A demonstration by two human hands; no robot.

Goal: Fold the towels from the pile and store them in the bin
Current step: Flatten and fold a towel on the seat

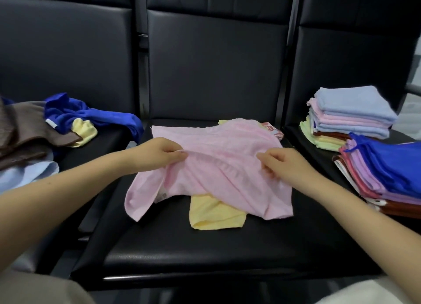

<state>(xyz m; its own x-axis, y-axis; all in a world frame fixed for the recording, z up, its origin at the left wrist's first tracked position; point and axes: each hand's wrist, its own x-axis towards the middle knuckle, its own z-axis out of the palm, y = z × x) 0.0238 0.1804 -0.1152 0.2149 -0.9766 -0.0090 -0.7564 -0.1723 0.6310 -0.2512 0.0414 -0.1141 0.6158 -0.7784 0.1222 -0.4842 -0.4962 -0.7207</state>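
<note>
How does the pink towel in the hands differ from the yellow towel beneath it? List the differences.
The pink terry towel is spread out and rumpled; the yellow terry towel lies flat, seemingly folded. The pink towel is lifted along one edge, pinched by the left hand and right hand; no hand touches the yellow towel. The pink one shows almost fully; the yellow one is mostly covered. Both rest on the black padded seat.

The crumpled pink terry towel (pixel 211 167) covers most of the pale yellow towel (pixel 214 210) on the black padded seat (pixel 193 249) and hides a red-patterned cloth (pixel 272 129) near its back right corner. The picture's edges cut the brown towel (pixel 20 130) and the folded royal-blue cloth (pixel 391 165).
</note>
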